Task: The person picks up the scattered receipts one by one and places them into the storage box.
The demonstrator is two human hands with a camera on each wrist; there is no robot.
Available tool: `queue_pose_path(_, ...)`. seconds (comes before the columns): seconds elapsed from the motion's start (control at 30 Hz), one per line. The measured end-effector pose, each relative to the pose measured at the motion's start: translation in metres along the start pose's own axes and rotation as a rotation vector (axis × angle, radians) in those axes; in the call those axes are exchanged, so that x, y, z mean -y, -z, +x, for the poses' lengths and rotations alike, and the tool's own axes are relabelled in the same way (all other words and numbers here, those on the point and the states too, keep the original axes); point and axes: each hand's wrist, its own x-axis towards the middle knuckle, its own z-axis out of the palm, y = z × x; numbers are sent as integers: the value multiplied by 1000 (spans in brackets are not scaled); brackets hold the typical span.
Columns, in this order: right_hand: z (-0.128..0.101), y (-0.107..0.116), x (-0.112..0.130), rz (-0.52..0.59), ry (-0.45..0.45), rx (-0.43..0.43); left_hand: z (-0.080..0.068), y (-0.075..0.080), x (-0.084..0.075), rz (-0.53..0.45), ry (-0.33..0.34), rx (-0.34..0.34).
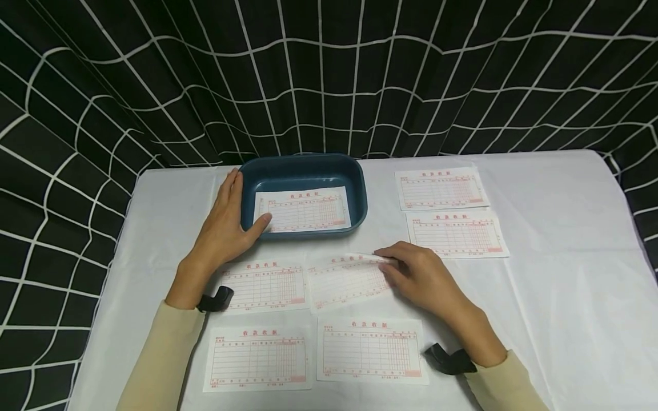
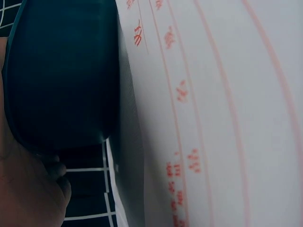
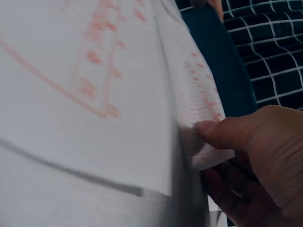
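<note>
Nearest the person, two printed receipt forms lie flat on the white-covered surface (image 1: 540, 297): the near-left form (image 1: 257, 358) and the near-right form (image 1: 371, 349). Neither hand touches them.

Just beyond, the right hand (image 1: 418, 274) has the middle form (image 1: 345, 279) by its right edge. The right wrist view shows the thumb and fingers (image 3: 222, 132) pinching that edge, with the paper lifted and bowed. Only a narrow strip appears to be held, so the thin sheet could slip free or crease if the pinch drags sideways. Its lower left corner lies close to the form (image 1: 264, 285) beside it, and a sliding lift could nudge that neighbour out of line.

Farther on, the left hand (image 1: 226, 222) rests against the left wall of the dark blue tray (image 1: 360, 197), fingers straight and together along the outside, thumb hooked over the rim near the receipt form already inside (image 1: 303, 210). If that hand eases off, the light tray may skate on the smooth cloth when paper is pushed in. The thumb tip could also shift the sheet inside.

To the right, well apart from both hands, two more forms lie flat: the nearer (image 1: 456, 234) and the farther (image 1: 441, 189).
</note>
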Motion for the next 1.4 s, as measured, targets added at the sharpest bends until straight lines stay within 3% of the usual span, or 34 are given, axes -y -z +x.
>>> queue_pose_path(0.33, -3, 8, -2, 121, -31, 31, 0, 0, -1, -10, -7, 9)
queue_pose_path(0.63, -3, 13, -2, 115, -42, 49, 0, 2, -1, -7, -13, 5)
queue_pose_path(0.93, -2, 24, 0, 133, -138, 123, -1, 1, 0, -11, -3, 0)
queue_pose_path(1.23, -2, 40, -5, 120, -126, 51, 1, 0, 2, -18, -10, 1)
queue_pose_path(1.4, 2, 48, -6, 183, -196, 35, 1, 0, 2, -17, -11, 0)
